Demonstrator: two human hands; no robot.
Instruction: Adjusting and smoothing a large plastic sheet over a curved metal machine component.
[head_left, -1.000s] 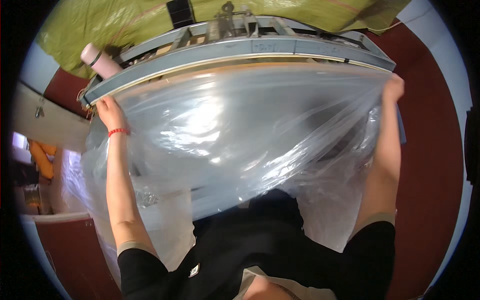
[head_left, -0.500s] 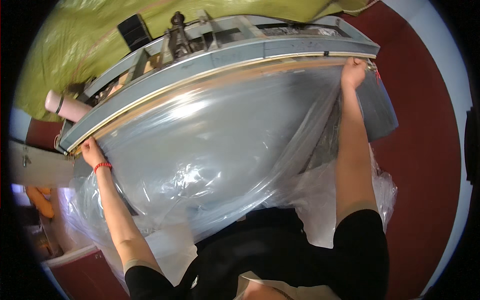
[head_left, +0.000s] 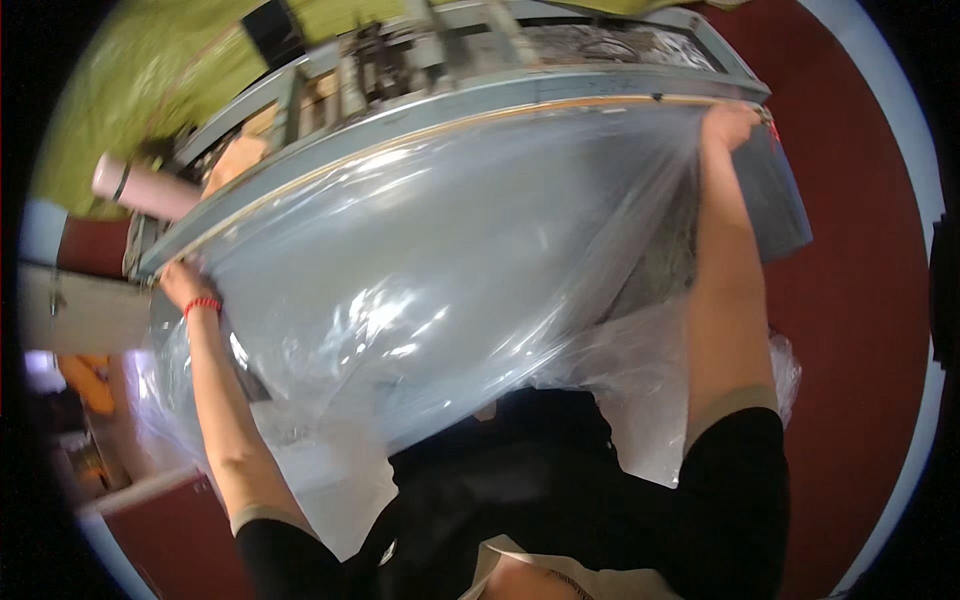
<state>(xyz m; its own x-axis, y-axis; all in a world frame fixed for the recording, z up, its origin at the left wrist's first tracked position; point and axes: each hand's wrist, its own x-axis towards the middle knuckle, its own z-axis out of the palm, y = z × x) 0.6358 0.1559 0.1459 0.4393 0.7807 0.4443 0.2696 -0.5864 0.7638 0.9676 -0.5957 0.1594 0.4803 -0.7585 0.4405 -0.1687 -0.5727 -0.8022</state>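
Observation:
A large clear plastic sheet point(head_left: 430, 270) stretches between my two hands and hangs down toward my body over a grey surface. At the far left, my left hand point(head_left: 183, 286), with a red beaded bracelet point(head_left: 203, 305) at the wrist, is closed on the sheet's edge. My right hand point(head_left: 730, 127) pinches the sheet at the far right corner, close to the bar. Just beyond the sheet's upper edge runs a long grey metal bar point(head_left: 450, 103) with a pale strip point(head_left: 420, 133) along it. Both arms are spread wide.
Behind the bar is a metal machine frame with a dark mechanism point(head_left: 378, 65). A pink bottle point(head_left: 145, 187) lies by its left end, and a black box point(head_left: 272, 32) is farther back. Yellow-green sheeting point(head_left: 180, 70) covers the back; the floor point(head_left: 860, 300) is dark red.
My right hand has moved slightly right, and my left hand slightly left. The sheet's upper edge now lies nearer the bar, covering the brownish band seen earlier. The view has shifted a little.

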